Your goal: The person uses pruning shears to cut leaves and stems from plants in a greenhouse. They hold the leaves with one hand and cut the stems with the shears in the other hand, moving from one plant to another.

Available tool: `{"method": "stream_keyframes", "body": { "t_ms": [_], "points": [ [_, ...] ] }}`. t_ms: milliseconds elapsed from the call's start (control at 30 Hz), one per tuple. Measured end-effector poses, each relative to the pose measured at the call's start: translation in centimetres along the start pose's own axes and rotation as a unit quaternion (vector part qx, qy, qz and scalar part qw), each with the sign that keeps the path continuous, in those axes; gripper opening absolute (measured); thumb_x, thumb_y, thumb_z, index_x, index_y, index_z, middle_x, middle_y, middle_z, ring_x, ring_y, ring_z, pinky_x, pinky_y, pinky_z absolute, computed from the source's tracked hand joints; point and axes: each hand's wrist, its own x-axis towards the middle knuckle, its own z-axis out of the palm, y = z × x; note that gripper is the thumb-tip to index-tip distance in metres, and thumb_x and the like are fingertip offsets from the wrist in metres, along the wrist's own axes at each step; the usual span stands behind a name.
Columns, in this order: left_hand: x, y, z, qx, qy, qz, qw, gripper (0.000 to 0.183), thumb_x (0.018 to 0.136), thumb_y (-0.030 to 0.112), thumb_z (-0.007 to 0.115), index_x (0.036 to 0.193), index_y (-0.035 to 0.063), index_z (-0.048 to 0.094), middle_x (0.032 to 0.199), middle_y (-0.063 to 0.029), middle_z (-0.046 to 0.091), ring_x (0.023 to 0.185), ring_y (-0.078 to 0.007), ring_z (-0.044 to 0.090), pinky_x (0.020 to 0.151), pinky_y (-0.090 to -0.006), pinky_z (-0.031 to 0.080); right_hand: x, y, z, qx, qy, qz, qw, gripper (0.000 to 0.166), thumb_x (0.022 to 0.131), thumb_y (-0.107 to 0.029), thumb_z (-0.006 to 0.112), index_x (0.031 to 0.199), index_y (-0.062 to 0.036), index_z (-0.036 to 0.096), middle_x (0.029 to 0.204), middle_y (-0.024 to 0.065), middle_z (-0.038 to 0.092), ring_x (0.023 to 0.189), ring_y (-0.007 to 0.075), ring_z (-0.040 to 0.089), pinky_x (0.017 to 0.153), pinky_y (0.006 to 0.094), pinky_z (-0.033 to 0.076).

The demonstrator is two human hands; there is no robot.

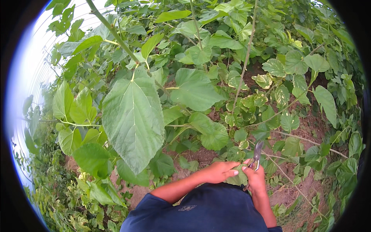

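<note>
Close in front of my body, my right hand (255, 177) grips a pair of pruning shears (258, 149), blades pointing up and away from me. Part of the handle shows below the fist. The thumb of that hand also touches a green leaf (238, 177). From the other side my left hand (221, 172) pinches the same leaf between thumb and fingers, its back turned up. Whether the leaf hangs on a stem is hidden by the hands. Behind the blades, thin stems and small leaves with pale edges (243, 144) stand close by.
A thick green branch (116, 33) slants in from the upper left, with a large broad leaf (133, 116) hanging below it. Bare thin stems (246, 58) rise ahead. On the right a long thin branch (313, 142) crosses above brown soil (311, 124). Dense foliage surrounds me.
</note>
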Motion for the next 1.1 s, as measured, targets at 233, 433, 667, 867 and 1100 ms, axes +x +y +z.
{"method": "stream_keyframes", "body": {
  "t_ms": [233,433,667,867,1100],
  "points": [
    [0.8,-0.8,-1.1,-0.241,-0.053,-0.075,0.966,0.032,0.099,0.023,0.069,0.119,-0.0007,0.067,0.094,-0.0024,0.067,0.092,-0.0094,0.057,0.083,-0.0308,0.05,-0.6,-0.5,0.2,-0.104,-0.051,-0.086,0.99,0.022,0.087,0.003,0.068,0.107,-0.0024,0.061,0.085,-0.0049,0.056,0.074,0.0042,0.05,0.066,0.0233,0.041],
    [1.2,-1.4,-0.9,-0.229,-0.024,-0.101,0.968,0.02,0.096,0.018,0.071,0.106,-0.0004,0.07,0.083,0.0018,0.065,0.082,-0.0065,0.055,0.075,-0.0282,0.048,-0.3,-0.1,0.6,-0.113,-0.033,-0.112,0.987,0.023,0.086,0.005,0.067,0.107,-0.0038,0.061,0.083,-0.0059,0.054,0.071,0.0029,0.047,0.063,0.0225,0.039],
    [1.8,-0.9,-1.3,-0.184,-0.055,-0.135,0.972,0.022,0.098,0.022,0.069,0.098,0.0004,0.068,0.076,0.0029,0.058,0.075,-0.0067,0.051,0.066,-0.0296,0.046,-0.4,-0.5,0.6,-0.122,-0.01,-0.11,0.986,0.024,0.085,0.006,0.066,0.106,-0.0045,0.061,0.083,-0.006,0.054,0.07,0.0028,0.046,0.062,0.0227,0.039],
    [1.9,-1.2,-2.7,-0.221,-0.147,-0.15,0.952,0.03,0.101,0.028,0.067,0.084,0.0039,0.059,0.07,0.0061,0.044,0.068,-0.0057,0.041,0.058,-0.0303,0.039,-0.6,-0.7,0.6,-0.144,-0.035,-0.131,0.98,0.023,0.084,0.006,0.067,0.104,-0.0046,0.062,0.083,-0.0056,0.055,0.071,0.0035,0.047,0.063,0.0228,0.041],
    [1.7,-1.5,-2.2,-0.198,-0.146,-0.138,0.959,0.034,0.102,0.029,0.065,0.079,0.0052,0.055,0.068,0.0067,0.041,0.067,-0.0056,0.039,0.057,-0.0304,0.037,-0.9,-0.4,0.5,-0.128,-0.032,-0.128,0.983,0.024,0.084,0.006,0.067,0.105,-0.0044,0.062,0.085,-0.0057,0.055,0.073,0.0036,0.049,0.065,0.0225,0.041]
  ]
}}
